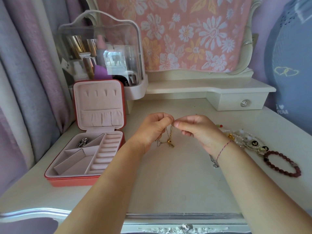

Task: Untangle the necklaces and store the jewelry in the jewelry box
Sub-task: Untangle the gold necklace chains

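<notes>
On the cream dressing table [168, 183], an open jewelry box [74, 182] sat at the left, its lid standing upright and its pink tray split into compartments. A silver chain [82, 143] lay in the back-left compartment. Behind the box stood a clear cosmetics case [101, 53] with bottles inside, and a floral cloth [185, 31] hung at the back above a small drawer [243, 103]. A curtain [25, 81] fell along the left side. To the right of the hands lay a heap of beaded jewelry [244, 139], and just beyond it a red bead bracelet [282, 164] lay flat on its own. A small silver piece [214, 162] showed on the table beside the right forearm, partly hidden by it. Both forearms reached forward over the middle of the table, well apart from the box. The left hand [152, 129] and the right hand [197, 130] met fingertip to fingertip, raised a little above the surface, each with fingers curled and thumb and forefinger pinched tight. A red string [222, 148] circled the right wrist. The tangled necklaces [168, 139], thin gold and silver chains, were held at the top in both pinches and hung down between the palms. Their lower loops and a small gold pendant rested on the table just below the hands.
</notes>
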Demonstrator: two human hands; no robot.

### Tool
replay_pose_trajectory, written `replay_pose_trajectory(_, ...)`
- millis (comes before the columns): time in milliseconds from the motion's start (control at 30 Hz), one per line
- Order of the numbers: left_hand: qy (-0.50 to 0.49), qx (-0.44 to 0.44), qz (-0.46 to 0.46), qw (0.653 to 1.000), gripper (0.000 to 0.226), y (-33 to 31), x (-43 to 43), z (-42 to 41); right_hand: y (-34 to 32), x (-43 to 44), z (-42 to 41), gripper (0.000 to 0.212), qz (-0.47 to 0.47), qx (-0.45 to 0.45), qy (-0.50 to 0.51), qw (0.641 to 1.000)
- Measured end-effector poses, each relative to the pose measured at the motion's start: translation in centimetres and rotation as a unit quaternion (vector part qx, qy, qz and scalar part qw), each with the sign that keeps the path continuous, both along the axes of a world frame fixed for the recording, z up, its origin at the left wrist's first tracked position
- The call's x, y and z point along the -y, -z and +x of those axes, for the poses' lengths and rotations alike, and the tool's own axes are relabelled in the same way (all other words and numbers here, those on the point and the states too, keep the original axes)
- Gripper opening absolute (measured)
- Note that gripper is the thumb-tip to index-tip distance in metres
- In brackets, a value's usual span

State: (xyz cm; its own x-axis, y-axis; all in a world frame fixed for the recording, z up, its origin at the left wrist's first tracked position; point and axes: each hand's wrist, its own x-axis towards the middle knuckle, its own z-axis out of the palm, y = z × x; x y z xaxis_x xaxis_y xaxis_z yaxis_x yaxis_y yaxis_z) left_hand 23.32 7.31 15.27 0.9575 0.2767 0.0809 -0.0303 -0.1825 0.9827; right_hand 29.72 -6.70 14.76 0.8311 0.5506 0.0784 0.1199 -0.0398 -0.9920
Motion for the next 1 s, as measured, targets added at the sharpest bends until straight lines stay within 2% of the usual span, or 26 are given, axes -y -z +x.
replay_pose_trajectory(300,0.012,0.011,-0.007,1.000,0.018,-0.12,-0.09,-0.20,-0.03,-0.03,-0.07,0.007,0.007,0.001,-0.006,1.000)
replay_pose_trajectory(600,-0.007,0.019,0.016,1.000,0.017,-0.07,-0.04,-0.09,-0.12,-0.09,-0.21,0.010,0.017,0.095,0.048,0.994)
replay_pose_trajectory(1000,0.000,-0.033,0.052,0.998,0.017,0.31,0.13,0.21,0.08,-0.22,0.08,0.012,0.018,0.117,0.055,0.991)
